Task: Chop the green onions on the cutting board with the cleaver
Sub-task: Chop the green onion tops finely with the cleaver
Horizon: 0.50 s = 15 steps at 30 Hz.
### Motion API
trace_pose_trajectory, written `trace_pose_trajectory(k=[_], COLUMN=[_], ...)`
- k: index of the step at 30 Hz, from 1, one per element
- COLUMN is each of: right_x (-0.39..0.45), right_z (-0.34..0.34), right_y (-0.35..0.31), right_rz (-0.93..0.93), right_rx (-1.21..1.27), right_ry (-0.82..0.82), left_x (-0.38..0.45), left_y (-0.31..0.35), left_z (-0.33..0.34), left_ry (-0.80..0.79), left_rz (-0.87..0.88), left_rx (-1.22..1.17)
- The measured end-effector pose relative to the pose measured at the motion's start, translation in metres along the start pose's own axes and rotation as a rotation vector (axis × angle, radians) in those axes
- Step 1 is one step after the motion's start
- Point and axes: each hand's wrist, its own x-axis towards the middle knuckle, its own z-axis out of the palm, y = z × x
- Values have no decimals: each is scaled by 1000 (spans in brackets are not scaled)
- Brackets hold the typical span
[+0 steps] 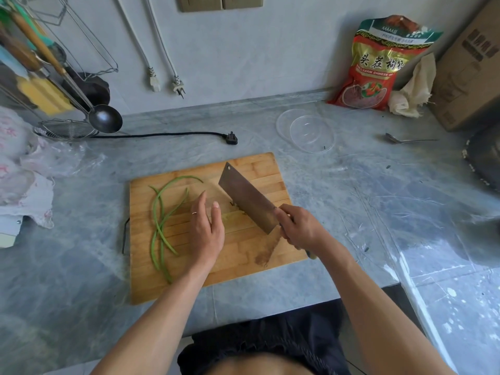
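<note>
- Right hand (299,226) grips the handle of the broad rectangular steel cleaver (247,198), fingers curled round it; the handle is mostly hidden inside the fist.
- Left hand (207,227) holds nothing: fingers straight and together, edge-on over the middle of the rectangular bamboo cutting board (208,228), thumb raised, a ring on one finger.
- Cleaver blade runs diagonally away from the right hand toward the board's far edge, tilted, with its lower edge near the board surface just right of the left hand.
- Both forearms enter from the near edge of the grey marble-pattern countertop (338,185), converging on the board.
- Long green onion stalks (162,226) lie whole and loosely crossed on the board's left half, left of the left hand; small chopped bits (238,207) sit beside the blade.
- Board's near edge lies close to the counter's front edge; open counter surrounds its left and right sides.
- Beyond the far edge: a black power plug with cord (231,138) and a clear round plastic container (307,132).
- Against the wall: a red printed food bag (376,69).
</note>
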Motion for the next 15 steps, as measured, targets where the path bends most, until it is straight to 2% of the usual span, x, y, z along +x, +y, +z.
trace_pose_trajectory(k=[7,12,15], right_x=[9,16,18], right_z=[-11,-10,-11], right_y=[-7,-7,-9], right_rz=[-14,-61,-28], right_rx=[-66,-40,47], right_ry=[-282,-180,-176], left_x=[-2,-2,-7], left_y=[5,5,10], left_z=[-2,-4,-6], left_ry=[37,38,14], left_rz=[-76,-98,-92], left_rx=[-56,-53,-22])
